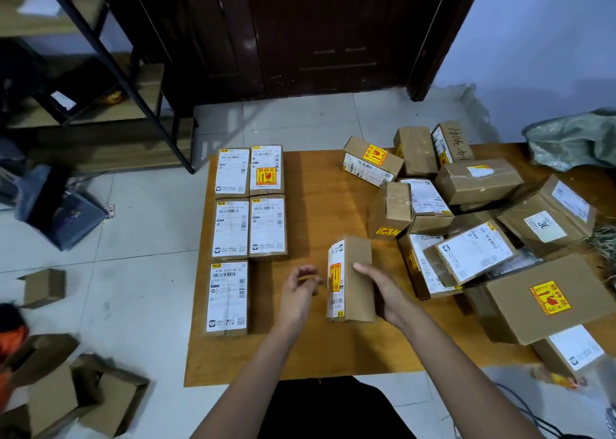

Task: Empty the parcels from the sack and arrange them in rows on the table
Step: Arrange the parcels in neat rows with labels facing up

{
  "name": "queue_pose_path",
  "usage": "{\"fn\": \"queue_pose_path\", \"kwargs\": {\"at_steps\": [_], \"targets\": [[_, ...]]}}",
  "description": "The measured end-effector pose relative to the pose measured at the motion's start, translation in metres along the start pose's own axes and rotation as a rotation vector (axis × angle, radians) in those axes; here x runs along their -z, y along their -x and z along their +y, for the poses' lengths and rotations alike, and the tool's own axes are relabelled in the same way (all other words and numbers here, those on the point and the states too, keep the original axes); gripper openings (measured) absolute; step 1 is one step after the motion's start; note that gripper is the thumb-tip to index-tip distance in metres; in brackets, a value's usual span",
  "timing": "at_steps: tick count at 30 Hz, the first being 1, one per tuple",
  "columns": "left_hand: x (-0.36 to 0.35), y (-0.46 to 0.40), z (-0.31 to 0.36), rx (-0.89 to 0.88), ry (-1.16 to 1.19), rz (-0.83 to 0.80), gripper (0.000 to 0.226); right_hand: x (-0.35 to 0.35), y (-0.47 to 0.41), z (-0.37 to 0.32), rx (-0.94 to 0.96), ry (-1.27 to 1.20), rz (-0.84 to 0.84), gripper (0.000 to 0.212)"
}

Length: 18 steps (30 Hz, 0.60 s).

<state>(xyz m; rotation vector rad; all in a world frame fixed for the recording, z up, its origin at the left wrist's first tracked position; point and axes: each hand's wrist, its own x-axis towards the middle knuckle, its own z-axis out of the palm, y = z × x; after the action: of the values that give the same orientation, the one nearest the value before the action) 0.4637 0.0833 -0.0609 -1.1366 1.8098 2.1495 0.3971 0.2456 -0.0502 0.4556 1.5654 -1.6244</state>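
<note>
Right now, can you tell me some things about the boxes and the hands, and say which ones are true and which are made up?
1. Five boxes lie flat in neat rows at the left of the table. True.
2. The right hand holds a box standing on its side. True.
3. The left hand is holding a box too. False: it holds nothing, its fingers loosely curled beside the standing box.
4. The pile of boxes at the right is already sorted into rows. False: they lie jumbled, some on top of others.
5. A green sack lies at the table's far right corner. True.
</note>
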Motion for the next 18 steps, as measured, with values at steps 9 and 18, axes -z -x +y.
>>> {"fn": "queue_pose_path", "kwargs": {"at_steps": [9, 18], "targets": [[0.040, 0.000, 0.002, 0.190, 0.171, -0.117, 0.028, -0.039, -0.008, 0.006, -0.190, -0.282, -0.126, 0.046], [0.054, -0.004, 0.003, 0.142, 0.170, -0.014, 0.042, -0.044, -0.018, 0.013, -0.129, 0.083, -0.193, 0.078]]}}
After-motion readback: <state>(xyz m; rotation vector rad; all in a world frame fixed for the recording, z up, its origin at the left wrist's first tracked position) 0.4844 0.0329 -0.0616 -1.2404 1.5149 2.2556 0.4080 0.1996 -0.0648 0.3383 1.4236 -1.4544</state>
